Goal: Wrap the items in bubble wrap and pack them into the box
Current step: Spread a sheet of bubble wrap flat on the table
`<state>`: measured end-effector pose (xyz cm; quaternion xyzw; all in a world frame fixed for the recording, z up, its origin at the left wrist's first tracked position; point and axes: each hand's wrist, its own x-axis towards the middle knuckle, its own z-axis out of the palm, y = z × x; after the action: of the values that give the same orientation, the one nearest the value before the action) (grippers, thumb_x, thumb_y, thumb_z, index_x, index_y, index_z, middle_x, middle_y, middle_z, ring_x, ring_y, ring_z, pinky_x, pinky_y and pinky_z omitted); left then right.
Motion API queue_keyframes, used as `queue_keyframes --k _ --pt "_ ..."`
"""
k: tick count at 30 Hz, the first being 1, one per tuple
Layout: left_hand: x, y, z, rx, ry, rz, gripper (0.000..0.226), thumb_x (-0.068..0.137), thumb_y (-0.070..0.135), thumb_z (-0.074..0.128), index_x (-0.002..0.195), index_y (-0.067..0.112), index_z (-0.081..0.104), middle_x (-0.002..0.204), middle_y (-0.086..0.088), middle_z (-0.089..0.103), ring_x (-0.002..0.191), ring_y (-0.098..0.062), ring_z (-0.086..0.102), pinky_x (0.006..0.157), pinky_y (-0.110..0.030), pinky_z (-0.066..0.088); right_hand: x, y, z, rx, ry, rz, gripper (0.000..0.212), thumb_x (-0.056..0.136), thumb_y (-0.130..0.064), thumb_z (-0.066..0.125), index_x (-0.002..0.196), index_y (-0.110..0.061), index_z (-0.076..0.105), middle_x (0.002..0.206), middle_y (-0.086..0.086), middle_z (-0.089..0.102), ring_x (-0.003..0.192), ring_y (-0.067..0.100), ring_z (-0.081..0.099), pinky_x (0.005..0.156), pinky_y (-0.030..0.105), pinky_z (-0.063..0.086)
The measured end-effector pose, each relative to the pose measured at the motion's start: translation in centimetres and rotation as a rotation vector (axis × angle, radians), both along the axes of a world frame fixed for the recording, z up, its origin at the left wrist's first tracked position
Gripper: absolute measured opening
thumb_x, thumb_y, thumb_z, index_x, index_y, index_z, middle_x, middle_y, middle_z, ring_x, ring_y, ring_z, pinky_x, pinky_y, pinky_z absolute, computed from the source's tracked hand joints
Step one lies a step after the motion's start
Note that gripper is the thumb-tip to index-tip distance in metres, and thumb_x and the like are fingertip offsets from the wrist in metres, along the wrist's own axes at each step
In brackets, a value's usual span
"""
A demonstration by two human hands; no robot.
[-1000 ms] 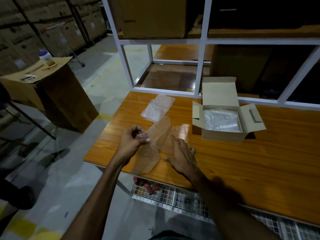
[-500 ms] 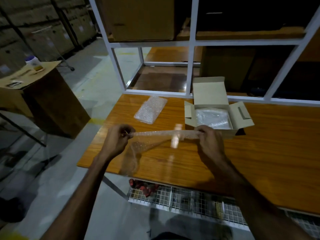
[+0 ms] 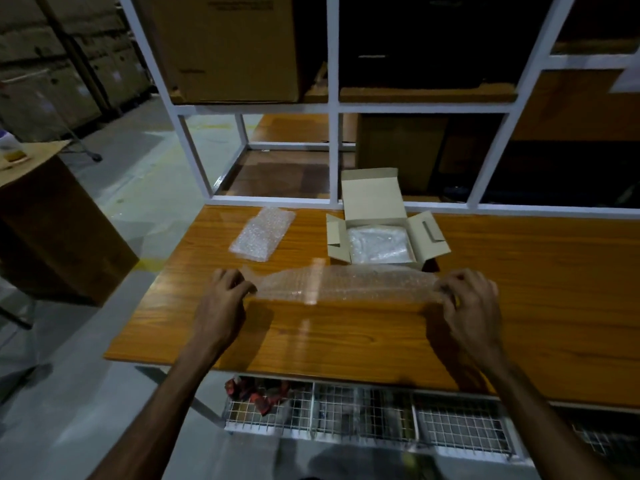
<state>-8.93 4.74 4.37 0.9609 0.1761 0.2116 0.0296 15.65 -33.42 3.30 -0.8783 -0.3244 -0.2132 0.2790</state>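
Bubble wrap sheet [image 3: 346, 284], clear and long, is stretched flat between two bare hands just in front of the open cardboard box [image 3: 377, 220] on an orange wooden table [image 3: 519, 306]. The left hand [image 3: 225, 292] pinches the sheet's left end with curled fingers; the right hand [image 3: 472, 299] grips the right end, its fingers bent around the edge. The sheet's far edge reaches close to the box's front wall, and whether it lies on the tabletop or hangs just above it cannot be told. The box stands with its lid raised and side flaps spread, a bubble-wrapped bundle [image 3: 379, 244] lying inside it. A second wrapped packet [image 3: 263, 233] lies on the table left of the box, apart from it. Behind the box rises a white metal shelf frame [image 3: 332, 133] holding large cartons. Wire baskets [image 3: 363, 410] hang below the table's near edge, nearer the viewer than the box.
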Motion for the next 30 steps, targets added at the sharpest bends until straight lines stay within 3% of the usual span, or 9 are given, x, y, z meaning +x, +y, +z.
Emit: queue_keyframes --k 8,12,16,18,20,23,26,28,30 --pt "-2.4 -3.4 -6.8 -0.088 0.296 -0.026 0.063 0.036 0.026 0.108 0.092 0.017 0.081 0.1 -0.007 0.071 0.09 -0.029 0.065 0.071 -0.043 0.057 -2.4 -5.5 -7.8 -0.246 0.121 -0.008 0.04 0.069 0.011 0.084 0.086 -0.024 0.076 0.092 -0.004 0.065 0.093 0.024 0.062 0.092 0.039 0.026" --pt "-3.4 -3.1 -9.1 -0.171 0.3 0.015 0.053 0.046 0.019 0.106 0.091 0.023 0.077 0.098 0.001 0.073 0.092 -0.021 0.06 0.076 -0.039 0.051 -3.1 -7.0 -9.6 -0.299 0.21 -0.005 0.043 0.073 0.01 0.073 0.092 -0.029 0.074 0.099 -0.01 0.064 0.1 0.02 0.062 0.092 0.044 0.029" --pt "-3.1 -3.9 -8.6 -0.206 0.273 0.154 0.049 0.051 0.014 0.103 0.093 0.019 0.078 0.102 -0.004 0.076 0.097 -0.027 0.064 0.081 -0.046 0.051 -3.5 -7.4 -9.0 -0.307 0.275 0.057 0.028 0.075 -0.026 0.061 0.099 -0.034 0.073 0.108 -0.016 0.061 0.107 0.011 0.057 0.101 0.044 0.023" --pt "-2.4 -5.4 -7.4 -0.213 0.153 0.213 0.04 0.059 0.008 0.097 0.093 0.015 0.077 0.101 -0.008 0.075 0.096 -0.032 0.065 0.081 -0.05 0.05 -4.0 -6.0 -8.0 -0.262 0.27 0.062 0.023 0.084 -0.037 0.056 0.1 -0.034 0.072 0.111 -0.016 0.061 0.109 0.007 0.054 0.107 0.044 0.021" --pt "-0.8 -7.7 -6.7 -0.216 -0.023 0.16 0.025 0.072 0.006 0.083 0.094 0.012 0.075 0.101 -0.009 0.074 0.096 -0.033 0.065 0.081 -0.049 0.051 -4.9 -3.0 -7.5 -0.169 0.265 0.097 0.021 0.093 -0.033 0.052 0.101 -0.032 0.071 0.114 -0.013 0.065 0.111 0.005 0.054 0.112 0.043 0.023" --pt "3.4 -12.0 -6.3 -0.333 -0.109 -0.027 0.017 0.098 0.018 0.065 0.111 0.011 0.074 0.117 -0.01 0.072 0.11 -0.028 0.061 0.095 -0.049 0.052 -6.2 3.5 -8.1 -0.082 0.257 0.208 0.03 0.102 -0.022 0.05 0.126 -0.019 0.068 0.136 0.001 0.065 0.129 0.012 0.053 0.117 0.047 0.038" --pt "7.4 -14.3 -8.5 -0.271 0.143 -0.111 0.045 0.113 0.041 0.031 0.142 0.02 0.057 0.15 -0.011 0.056 0.142 -0.027 0.045 0.119 -0.055 0.038 -6.6 8.9 -8.3 -0.241 0.358 0.245 0.046 0.107 -0.026 0.046 0.153 -0.025 0.045 0.165 0.0 0.036 0.154 0.018 0.029 0.127 0.05 0.025" --pt "8.4 -14.3 -10.4 -0.246 0.338 -0.067 0.057 0.112 0.053 0.014 0.159 0.028 0.033 0.171 -0.011 0.028 0.159 -0.03 0.02 0.127 -0.06 0.021 -6.4 10.1 -9.1 -0.408 0.419 0.213 0.056 0.11 -0.04 0.037 0.163 -0.029 0.023 0.173 -0.003 0.007 0.16 0.021 0.009 0.13 0.051 0.011" --pt "8.1 -13.7 -11.5 -0.23 0.426 -0.011 0.065 0.108 0.064 0.009 0.166 0.035 0.011 0.176 -0.007 -0.002 0.162 -0.031 -0.003 0.129 -0.06 0.003 -5.9 9.5 -9.9 -0.51 0.432 0.151 0.065 0.108 -0.059 0.021 0.166 -0.031 0.008 0.171 -0.004 -0.01 0.161 0.021 -0.005 0.13 0.051 -0.001"
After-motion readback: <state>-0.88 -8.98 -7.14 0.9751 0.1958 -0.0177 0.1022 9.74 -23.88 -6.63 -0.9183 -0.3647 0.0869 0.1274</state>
